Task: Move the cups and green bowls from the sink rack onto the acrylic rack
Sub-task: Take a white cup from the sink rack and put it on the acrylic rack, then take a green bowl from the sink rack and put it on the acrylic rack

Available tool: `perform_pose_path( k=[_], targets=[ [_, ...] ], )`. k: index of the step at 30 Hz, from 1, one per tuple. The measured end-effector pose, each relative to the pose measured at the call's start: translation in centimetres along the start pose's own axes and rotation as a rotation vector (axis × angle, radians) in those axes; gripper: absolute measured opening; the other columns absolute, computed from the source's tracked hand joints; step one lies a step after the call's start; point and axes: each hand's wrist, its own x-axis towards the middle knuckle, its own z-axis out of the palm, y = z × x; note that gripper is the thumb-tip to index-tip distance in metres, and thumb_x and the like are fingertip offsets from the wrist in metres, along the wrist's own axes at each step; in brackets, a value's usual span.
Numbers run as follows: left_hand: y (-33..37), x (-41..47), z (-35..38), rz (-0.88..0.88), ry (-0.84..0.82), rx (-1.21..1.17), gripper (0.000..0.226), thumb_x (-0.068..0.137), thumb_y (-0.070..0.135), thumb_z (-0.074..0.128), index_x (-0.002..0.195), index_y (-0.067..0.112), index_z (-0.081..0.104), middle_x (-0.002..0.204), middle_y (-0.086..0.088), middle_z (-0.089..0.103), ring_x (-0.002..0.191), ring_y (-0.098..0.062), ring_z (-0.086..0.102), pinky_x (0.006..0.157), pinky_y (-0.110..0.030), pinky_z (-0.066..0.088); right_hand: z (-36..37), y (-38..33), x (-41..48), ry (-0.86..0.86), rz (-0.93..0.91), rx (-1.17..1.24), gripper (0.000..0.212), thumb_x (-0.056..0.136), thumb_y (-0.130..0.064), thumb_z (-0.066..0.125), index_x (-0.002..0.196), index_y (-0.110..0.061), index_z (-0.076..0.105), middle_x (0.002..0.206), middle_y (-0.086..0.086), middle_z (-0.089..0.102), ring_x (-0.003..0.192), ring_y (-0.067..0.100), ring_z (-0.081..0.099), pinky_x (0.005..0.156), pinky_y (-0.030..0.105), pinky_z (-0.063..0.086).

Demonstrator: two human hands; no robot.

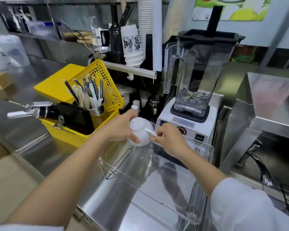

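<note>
A white cup [140, 130] hangs upside down, base toward me, over the far left corner of the clear acrylic rack [158, 179]. My left hand [121, 126] wraps around the cup's body from the left. The fingertips of my right hand [169, 139] pinch the cup's handle on its right side. The acrylic rack's flat top is see-through and shows the steel counter beneath. No green bowls are in view. The sink rack is only partly visible at the lower right edge.
A yellow basket [83, 130] with a steel utensil holder [97, 112] stands left of the rack. A blender [192, 90] on a white base sits just behind it. A sink tap [257, 162] is at the right, and stacked paper cups [133, 45] stand on a rear shelf.
</note>
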Motion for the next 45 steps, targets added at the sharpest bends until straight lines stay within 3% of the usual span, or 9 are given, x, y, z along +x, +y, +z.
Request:
perform_pose_path(
  k=[8, 10, 12, 15, 23, 31, 38, 42, 45],
  targets=[
    [-1.5, 1.1, 0.7, -0.044, -0.068, -0.031, 0.067, 0.059, 0.024, 0.081, 0.111, 0.029, 0.039, 0.109, 0.002, 0.054, 0.098, -0.02, 0.053, 0.074, -0.033, 0.046, 1.3, 1.0, 1.3, -0.053, 0.023, -0.031, 0.026, 0.084, -0.028, 0.062, 0.086, -0.003, 0.067, 0.092, 0.013, 0.065, 0.087, 0.029, 0.057, 0.073, 0.033, 0.037],
    [-1.5, 1.0, 1.0, -0.021, -0.037, -0.03, 0.07, 0.064, 0.023, 0.079, 0.123, 0.025, 0.041, 0.122, -0.002, 0.053, 0.114, -0.025, 0.049, 0.086, -0.037, 0.043, 1.2, 1.4, 1.3, -0.065, 0.014, -0.024, 0.027, 0.083, -0.03, 0.062, 0.1, -0.009, 0.065, 0.098, 0.008, 0.062, 0.094, 0.027, 0.056, 0.078, 0.034, 0.039],
    [-1.0, 0.7, 1.1, -0.001, 0.016, 0.016, 0.082, 0.07, 0.035, 0.074, 0.138, 0.023, 0.031, 0.147, -0.005, 0.036, 0.137, -0.027, 0.028, 0.108, -0.043, 0.028, 0.8, 2.0, 0.9, -0.063, -0.007, 0.003, 0.043, 0.081, -0.034, 0.063, 0.12, -0.018, 0.054, 0.111, 0.005, 0.056, 0.103, 0.023, 0.052, 0.09, 0.036, 0.041],
    [1.2, 0.1, 1.6, 0.074, 0.127, 0.094, 0.082, 0.075, 0.055, 0.062, 0.143, 0.031, 0.021, 0.156, -0.001, 0.015, 0.144, -0.017, 0.008, 0.116, -0.044, 0.011, -0.8, 3.5, -0.3, -0.014, -0.08, 0.07, 0.059, 0.079, -0.041, 0.064, 0.132, -0.025, 0.041, 0.121, 0.0, 0.05, 0.101, 0.013, 0.047, 0.085, 0.029, 0.039],
    [12.8, -1.1, 7.7, 0.386, 0.015, -0.013, 0.076, 0.074, 0.057, 0.061, 0.139, 0.035, 0.028, 0.15, 0.007, 0.032, 0.138, -0.007, 0.024, 0.112, -0.034, 0.025, -7.3, 10.7, -7.8, 0.172, -0.062, 0.108, 0.072, 0.074, -0.051, 0.064, 0.136, -0.033, 0.033, 0.122, -0.012, 0.045, 0.108, 0.004, 0.047, 0.086, 0.02, 0.034],
    [24.3, -2.3, 19.4, 0.711, -0.279, 0.126, 0.074, 0.078, 0.06, 0.053, 0.14, 0.029, 0.027, 0.149, 0.002, 0.033, 0.14, -0.015, 0.019, 0.112, -0.032, 0.018, -11.9, 21.4, -19.8, 0.357, 0.199, 0.17, 0.061, 0.075, -0.032, 0.069, 0.131, -0.025, 0.044, 0.129, -0.001, 0.053, 0.117, 0.009, 0.047, 0.101, 0.029, 0.038],
    [30.5, -4.0, 31.3, 0.639, -0.515, 0.214, 0.076, 0.078, 0.054, 0.057, 0.14, 0.022, 0.027, 0.148, -0.009, 0.035, 0.137, -0.026, 0.026, 0.111, -0.04, 0.024, -12.7, 30.4, -29.7, 0.512, 0.662, 0.074, 0.061, 0.081, -0.03, 0.065, 0.133, -0.009, 0.041, 0.134, 0.014, 0.049, 0.124, 0.028, 0.044, 0.1, 0.048, 0.041],
    [32.4, -6.3, 36.2, 0.559, -0.566, 0.258, 0.064, 0.081, 0.048, 0.056, 0.132, 0.015, 0.038, 0.132, -0.013, 0.052, 0.119, -0.033, 0.046, 0.094, -0.039, 0.038, -12.5, 33.6, -34.3, 0.448, 0.905, -0.167, 0.059, 0.08, -0.037, 0.063, 0.128, -0.009, 0.044, 0.128, 0.019, 0.05, 0.117, 0.036, 0.047, 0.094, 0.045, 0.043],
    [32.8, -8.0, 38.8, 0.498, -0.56, 0.346, 0.056, 0.084, 0.047, 0.051, 0.126, 0.011, 0.039, 0.127, -0.016, 0.055, 0.113, -0.036, 0.052, 0.08, -0.039, 0.043, -12.1, 35.1, -36.4, 0.351, 1.008, -0.066, 0.053, 0.079, -0.035, 0.063, 0.12, -0.004, 0.046, 0.121, 0.023, 0.053, 0.111, 0.038, 0.051, 0.089, 0.045, 0.046]
  ],
)
